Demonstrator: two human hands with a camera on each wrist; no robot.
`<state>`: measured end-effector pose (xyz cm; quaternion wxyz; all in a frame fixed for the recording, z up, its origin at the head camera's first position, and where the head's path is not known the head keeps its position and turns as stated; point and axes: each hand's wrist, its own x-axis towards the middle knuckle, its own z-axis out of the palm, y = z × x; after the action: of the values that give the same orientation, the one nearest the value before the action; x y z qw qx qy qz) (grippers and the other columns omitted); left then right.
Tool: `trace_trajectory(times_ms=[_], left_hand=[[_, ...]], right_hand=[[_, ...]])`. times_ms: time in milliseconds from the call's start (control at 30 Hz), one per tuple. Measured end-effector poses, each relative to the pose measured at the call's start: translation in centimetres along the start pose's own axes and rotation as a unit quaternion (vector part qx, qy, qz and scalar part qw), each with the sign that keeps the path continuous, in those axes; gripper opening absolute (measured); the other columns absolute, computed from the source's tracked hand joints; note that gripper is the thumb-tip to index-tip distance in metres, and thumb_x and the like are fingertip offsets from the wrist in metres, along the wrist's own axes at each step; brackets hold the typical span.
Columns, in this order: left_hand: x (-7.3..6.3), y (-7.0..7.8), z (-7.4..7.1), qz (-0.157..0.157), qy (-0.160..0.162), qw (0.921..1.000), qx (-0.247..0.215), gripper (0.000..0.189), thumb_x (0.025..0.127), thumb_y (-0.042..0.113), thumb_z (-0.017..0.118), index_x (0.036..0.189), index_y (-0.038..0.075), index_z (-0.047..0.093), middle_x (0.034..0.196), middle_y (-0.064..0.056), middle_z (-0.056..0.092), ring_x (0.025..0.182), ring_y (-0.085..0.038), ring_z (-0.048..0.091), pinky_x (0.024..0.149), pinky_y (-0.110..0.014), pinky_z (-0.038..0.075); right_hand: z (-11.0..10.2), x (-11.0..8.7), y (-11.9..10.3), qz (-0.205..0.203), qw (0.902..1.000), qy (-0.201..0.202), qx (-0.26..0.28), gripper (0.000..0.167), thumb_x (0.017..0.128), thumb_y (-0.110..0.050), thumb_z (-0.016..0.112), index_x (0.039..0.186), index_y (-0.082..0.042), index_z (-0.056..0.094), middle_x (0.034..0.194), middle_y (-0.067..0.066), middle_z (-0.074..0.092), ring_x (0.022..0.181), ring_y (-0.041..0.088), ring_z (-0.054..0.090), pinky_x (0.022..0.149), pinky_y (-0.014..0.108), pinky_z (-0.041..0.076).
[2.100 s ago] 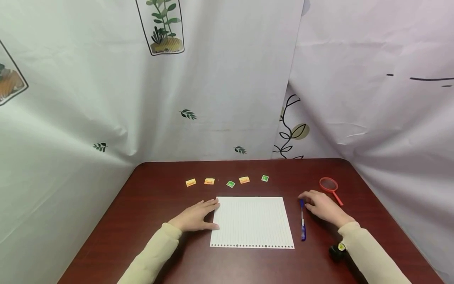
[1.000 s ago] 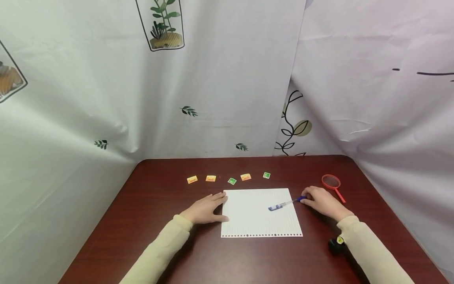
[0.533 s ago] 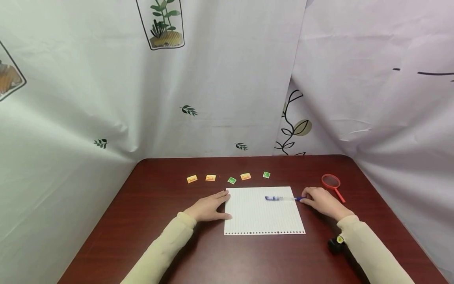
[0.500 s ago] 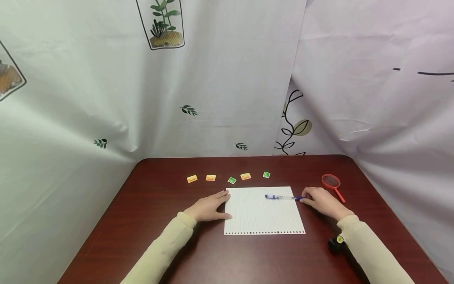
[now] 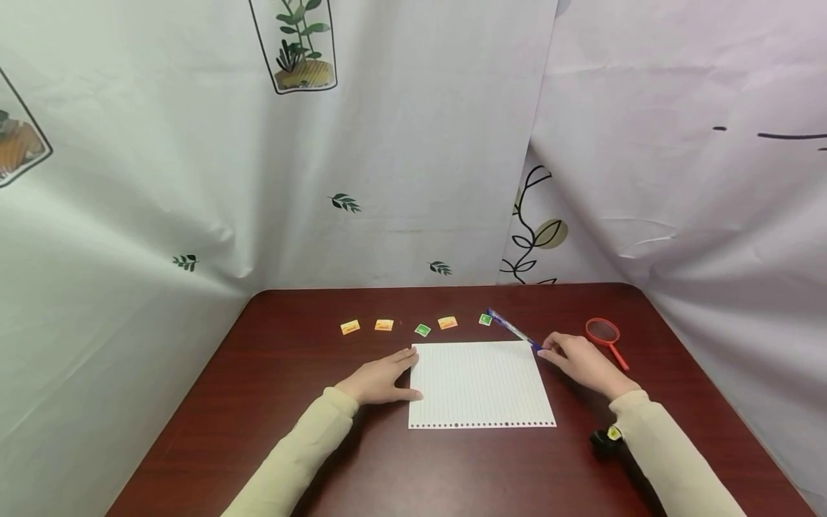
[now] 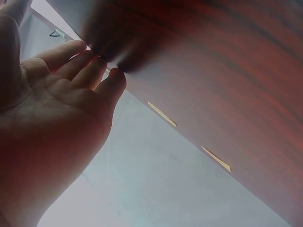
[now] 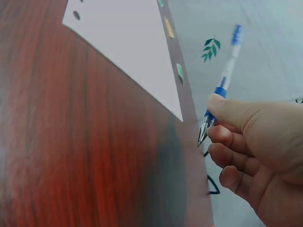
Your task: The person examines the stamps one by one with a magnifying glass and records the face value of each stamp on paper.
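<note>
My right hand (image 5: 578, 362) pinches a blue and clear pen (image 5: 513, 329) by its blue grip, between thumb and index finger. In the right wrist view the bare writing tip of the pen (image 7: 225, 78) points down, and its blue end sticks up. Beside the right edge of a lined sheet of paper (image 5: 481, 388), the pen slants back and left. My left hand (image 5: 381, 378) rests at the sheet's left edge, fingers extended and thumb spread. The left wrist view shows the left palm (image 6: 61, 109) and its straight fingers. The sheet's punched holes run along the near edge.
Three small orange cards (image 5: 349, 327) and two small green squares (image 5: 423, 330) lie in a row behind the paper. A red magnifying glass (image 5: 602, 330) lies at the back right. A black device (image 5: 604, 444) sits under the right sleeve. Hanging white cloth borders the dark table.
My right hand has picked up the pen, held it over the paper, then turned it toward the back. The sheet has shifted right and slightly back with my left hand.
</note>
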<state>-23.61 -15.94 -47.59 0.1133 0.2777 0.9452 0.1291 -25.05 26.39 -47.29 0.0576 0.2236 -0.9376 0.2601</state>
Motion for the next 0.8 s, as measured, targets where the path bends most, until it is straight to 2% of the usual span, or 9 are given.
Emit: trace_trajectory(times_ms=[233, 533, 667, 800], left_hand=[[0.0, -0.1, 0.1, 0.002, 0.0, 1.0, -0.008, 0.088, 0.091, 0.058, 0.067, 0.156, 0.008, 0.038, 0.163, -0.007, 0.031, 0.149, -0.022, 0.03, 0.11, -0.045, 0.041], [-0.1, 0.0, 0.0, 0.004, 0.001, 0.9999, -0.009, 0.087, 0.091, 0.057, 0.067, 0.156, 0.007, 0.037, 0.163, -0.008, 0.031, 0.149, -0.022, 0.03, 0.11, -0.045, 0.041], [-0.2, 0.0, 0.0, 0.002, 0.0, 0.9999, -0.014, 0.087, 0.091, 0.057, 0.067, 0.156, 0.007, 0.037, 0.163, -0.008, 0.03, 0.15, -0.023, 0.029, 0.11, -0.046, 0.041], [-0.2, 0.0, -0.1, 0.001, 0.0, 0.9999, -0.014, 0.088, 0.091, 0.057, 0.067, 0.157, 0.007, 0.036, 0.164, -0.008, 0.03, 0.15, -0.023, 0.029, 0.11, -0.046, 0.041]], right_hand=[[0.1, 0.6, -1.1, 0.023, 0.9984, 0.022, 0.046, 0.012, 0.097, -0.018, 0.069, 0.101, -0.008, 0.064, 0.08, -0.005, 0.063, 0.07, 0.011, 0.056, 0.064, 0.028, 0.049], [0.1, 1.5, -2.6, 0.039, 0.9897, 0.03, 0.135, 0.016, 0.1, -0.018, 0.065, 0.106, -0.003, 0.062, 0.089, 0.009, 0.07, 0.079, 0.022, 0.065, 0.066, 0.026, 0.053], [0.2, 1.9, -3.4, 0.043, 0.9859, 0.036, 0.158, 0.019, 0.101, -0.022, 0.065, 0.104, -0.004, 0.062, 0.087, 0.007, 0.069, 0.077, 0.022, 0.063, 0.065, 0.026, 0.053], [0.3, 2.5, -4.3, 0.047, 0.9831, 0.041, 0.172, 0.013, 0.1, -0.017, 0.065, 0.102, -0.005, 0.062, 0.085, 0.003, 0.068, 0.077, 0.021, 0.062, 0.065, 0.027, 0.052]])
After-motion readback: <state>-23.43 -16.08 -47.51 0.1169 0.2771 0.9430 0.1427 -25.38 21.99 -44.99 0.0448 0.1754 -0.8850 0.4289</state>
